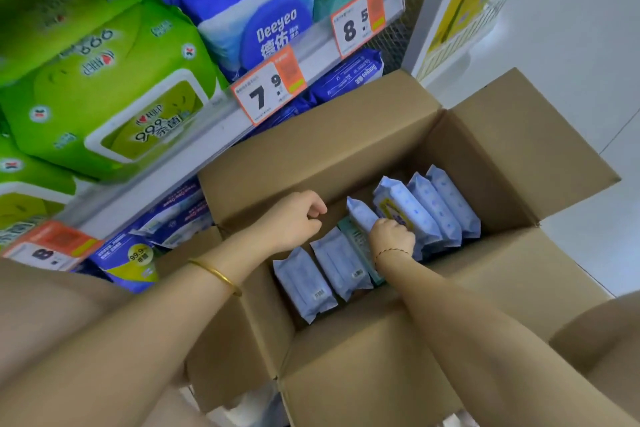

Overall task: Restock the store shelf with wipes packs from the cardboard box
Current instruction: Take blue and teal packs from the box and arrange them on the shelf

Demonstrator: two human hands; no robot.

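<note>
An open cardboard box [346, 146] stands in front of the shelf [194, 135], its flaps folded out. Several pale blue wipes packs stand on edge inside it, with a teal pack [356, 243] among them. My right hand [393, 236] is down in the box, fingers curled round the top of one pale blue wipes pack [362, 215] in the middle of the row. My left hand [294, 218] hovers over the box's left inner wall with loosely curled fingers and holds nothing.
The shelf carries green wipes packs [104, 94] on the left, blue Deeyeo packs [252, 10] in the middle and dark blue packs [346, 76] on the level below. Price tags [270, 87] hang on the shelf edge. A white wall [571, 62] is at the right.
</note>
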